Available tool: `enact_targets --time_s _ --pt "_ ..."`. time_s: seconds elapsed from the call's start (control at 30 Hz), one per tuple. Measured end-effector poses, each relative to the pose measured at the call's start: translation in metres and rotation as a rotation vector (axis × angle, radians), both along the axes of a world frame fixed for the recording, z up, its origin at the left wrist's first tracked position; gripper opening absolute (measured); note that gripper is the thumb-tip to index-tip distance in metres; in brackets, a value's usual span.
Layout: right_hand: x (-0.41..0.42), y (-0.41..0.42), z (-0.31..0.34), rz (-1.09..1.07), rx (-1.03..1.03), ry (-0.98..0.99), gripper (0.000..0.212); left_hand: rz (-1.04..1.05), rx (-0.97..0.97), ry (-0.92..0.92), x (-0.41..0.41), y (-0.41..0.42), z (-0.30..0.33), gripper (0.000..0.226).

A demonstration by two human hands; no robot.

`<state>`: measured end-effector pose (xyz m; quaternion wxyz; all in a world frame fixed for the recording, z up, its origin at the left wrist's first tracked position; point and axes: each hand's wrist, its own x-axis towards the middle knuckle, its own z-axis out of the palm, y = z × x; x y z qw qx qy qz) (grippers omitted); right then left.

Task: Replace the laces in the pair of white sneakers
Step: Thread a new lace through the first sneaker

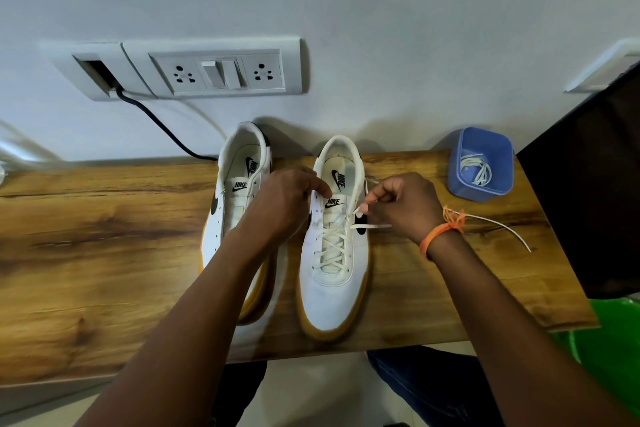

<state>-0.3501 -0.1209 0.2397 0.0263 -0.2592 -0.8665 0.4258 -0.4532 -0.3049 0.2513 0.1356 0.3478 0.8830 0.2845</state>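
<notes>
**Both hands at the upper eyelets of the right-hand sneaker**

The left hand (284,198) is laid over the collar of the laced sneaker (334,253), and its fingers are curled on the edge beside the tongue, so the shoe is held steady. The right hand (398,204) is closed in a pinch on the lace (370,226), just at 3 o'clock from the upper eyelets. The two hands are apart, with the tongue between them.

The lace is already crossed through the lower eyelets; the upper ones appear not yet filled. A loose tail of the lace (502,229) is seen behind the right wrist, running toward 4 o'clock over the wooden table (104,253).

The lace is judged to be light, soft and limp, so it will not push through a hole by itself. It is best taken near its stiff tip, between thumb and forefinger. The sneaker is light also and may slide on the smooth wood when the lace is pulled; therefore it should be held at the collar or pressed down on the side.

The second sneaker (239,204) stands touching or nearly touching, at 9 o'clock from the first, partly hidden by the left forearm; no lace can be seen in it. At 2 o'clock a blue container (479,163) with more laces (476,170) inside is placed near the table corner.
</notes>
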Motion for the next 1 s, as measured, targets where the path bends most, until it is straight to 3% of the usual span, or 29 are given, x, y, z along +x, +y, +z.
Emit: enact_targets --time_s 0.13,0.33,0.4,0.47,0.53,0.67,0.8,0.9,1.0 --pt "0.003 0.02 0.002 -0.193 0.028 0.006 0.015 0.006 0.016 0.009 0.0 -0.002 -0.001 0.03" --pt "-0.001 0.019 -0.005 -0.175 -0.003 0.001 0.015 0.016 0.038 0.009 0.001 -0.001 -0.002 0.034" --pt "-0.001 0.024 -0.008 -0.173 -0.029 -0.054 0.032 0.009 0.032 0.014 0.001 0.0 -0.004 0.032" --pt "0.003 0.034 -0.007 -0.156 0.117 -0.154 0.039 0.007 0.029 0.048 0.002 0.001 -0.01 0.03" --pt "0.008 0.04 -0.003 -0.073 0.263 -0.296 0.035 0.032 0.042 0.127 0.006 0.005 -0.013 0.032" --pt "0.011 0.026 -0.003 0.303 0.282 -0.532 0.042 0.029 0.104 0.314 0.028 0.018 -0.006 0.035" --pt "0.008 0.01 -0.004 0.529 0.325 -0.624 0.021 -0.144 0.035 0.352 0.052 0.028 -0.01 0.021" --pt "0.009 0.014 0.001 0.481 0.24 -0.587 0.011 -0.176 -0.073 0.404 0.064 0.03 -0.018 0.025" --pt "0.009 0.022 0.009 0.322 0.15 -0.382 0.01 -0.141 -0.12 0.447 0.069 0.033 -0.021 0.026"
